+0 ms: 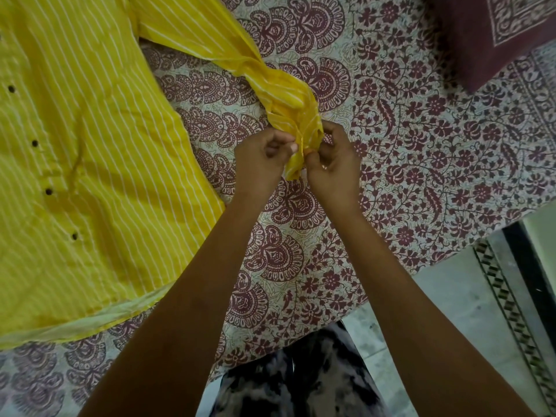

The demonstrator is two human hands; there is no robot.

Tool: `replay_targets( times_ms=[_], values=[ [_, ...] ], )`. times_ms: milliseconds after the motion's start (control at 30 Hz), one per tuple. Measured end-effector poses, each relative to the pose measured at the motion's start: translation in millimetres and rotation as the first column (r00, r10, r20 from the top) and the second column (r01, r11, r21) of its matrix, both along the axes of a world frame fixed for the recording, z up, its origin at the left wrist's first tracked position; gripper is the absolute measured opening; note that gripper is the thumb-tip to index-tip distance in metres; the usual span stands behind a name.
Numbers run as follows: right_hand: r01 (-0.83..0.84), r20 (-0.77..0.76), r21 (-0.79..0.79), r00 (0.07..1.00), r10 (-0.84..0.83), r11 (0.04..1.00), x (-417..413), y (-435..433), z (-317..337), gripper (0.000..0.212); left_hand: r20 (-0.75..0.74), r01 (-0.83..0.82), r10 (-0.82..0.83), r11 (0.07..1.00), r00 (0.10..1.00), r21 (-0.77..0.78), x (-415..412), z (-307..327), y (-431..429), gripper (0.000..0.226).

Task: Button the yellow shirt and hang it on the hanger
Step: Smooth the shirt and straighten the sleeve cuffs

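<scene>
The yellow shirt (90, 145) with thin white stripes lies flat on the bed at the left, a row of dark buttons running down its front. One sleeve (210, 46) stretches from the shirt toward the middle, twisted and bunched at its cuff (296, 124). My left hand (258, 164) pinches the cuff's edge from the left. My right hand (334, 167) pinches the same cuff from the right, fingers curled into the fabric. No hanger is in view.
A patterned maroon-and-cream bedsheet (421, 145) covers the bed. A maroon pillow (493, 34) sits at the top right corner. The bed's edge runs diagonally at lower right, with tiled floor (451, 311) beyond. My patterned dark-and-white clothing (301, 383) shows at the bottom.
</scene>
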State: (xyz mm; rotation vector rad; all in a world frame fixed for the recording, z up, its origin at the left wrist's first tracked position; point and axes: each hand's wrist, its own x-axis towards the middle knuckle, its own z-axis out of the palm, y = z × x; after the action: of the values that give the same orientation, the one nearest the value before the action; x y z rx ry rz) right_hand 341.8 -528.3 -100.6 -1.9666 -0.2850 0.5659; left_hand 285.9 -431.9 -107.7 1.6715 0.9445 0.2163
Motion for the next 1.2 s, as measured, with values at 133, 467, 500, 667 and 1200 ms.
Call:
replay_targets(
  times_ms=[133, 467, 500, 667, 1200],
  values=[
    [0.159, -0.199, 0.072, 0.970, -0.142, 0.985, -2.4, 5.8, 1.3, 0.027, 0.020, 0.046, -0.050, 0.985, 0.999, 0.166, -2.4, -1.7, -2.0, 0.008],
    [0.240, -0.403, 0.065, 0.894, -0.195, 0.969, 2.8, 7.7, -4.8, 0.029, -0.057, 0.014, -0.017, 0.998, 0.998, -0.058, 2.1, -5.2, -14.8, 0.017],
    [0.245, -0.439, 0.073, 0.878, -0.189, 0.967, 3.2, 6.8, -4.4, 0.028, -0.091, -0.007, -0.006, 0.989, 0.996, -0.144, 3.9, -4.0, -15.3, 0.020],
    [0.128, -0.433, 0.139, 0.900, -0.056, 0.982, 9.0, -2.7, -6.3, 0.022, -0.179, -0.101, -0.010, 0.796, 0.984, -0.597, 13.1, 10.1, -1.9, 0.019],
    [-0.129, 0.507, -0.309, 0.816, 0.278, 0.942, 14.6, -22.9, -17.1, 0.014, -0.145, -0.242, 0.208, 0.588, 0.967, -0.772, 11.2, 2.1, 10.1, 0.047]
  ],
)
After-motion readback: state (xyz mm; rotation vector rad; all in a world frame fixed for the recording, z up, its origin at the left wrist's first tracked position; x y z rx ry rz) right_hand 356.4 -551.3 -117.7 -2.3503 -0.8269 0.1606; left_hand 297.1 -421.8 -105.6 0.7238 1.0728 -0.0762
